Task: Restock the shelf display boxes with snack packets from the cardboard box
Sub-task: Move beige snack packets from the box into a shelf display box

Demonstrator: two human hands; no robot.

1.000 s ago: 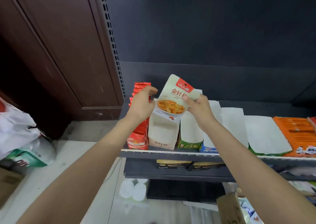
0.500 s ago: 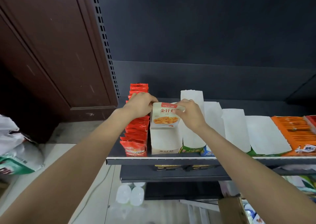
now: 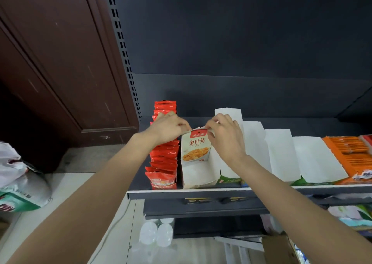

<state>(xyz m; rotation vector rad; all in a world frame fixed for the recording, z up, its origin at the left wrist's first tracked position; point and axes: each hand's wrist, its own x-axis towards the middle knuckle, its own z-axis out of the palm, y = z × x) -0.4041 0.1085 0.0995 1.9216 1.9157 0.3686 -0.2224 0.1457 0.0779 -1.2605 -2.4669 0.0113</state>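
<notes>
Snack packet (image 3: 195, 147): cream pouch with red top label and a picture of orange strips, standing upright at the back of a white display box (image 3: 198, 175) on the shelf (image 3: 221, 191).
Left hand (image 3: 168, 127): fingers pinching the packet's top left corner.
Right hand (image 3: 225, 134): fingers pinching the top right corner.
Both hands are clamped on the same packet, one at each side.
Display box: open-topped, front part bare white inside, second from the left in the row.
Red packets (image 3: 164, 159): a full file just left of the box, touching it.
White boxes (image 3: 279, 155): several more to the right, side by side.
Orange box (image 3: 350, 155): at the far right.
Cardboard box (image 3: 278, 250): on the floor, bottom right, only partly in view.
Water bottles (image 3: 157, 233): under the shelf.
White plastic bag (image 3: 12, 163): far left.
</notes>
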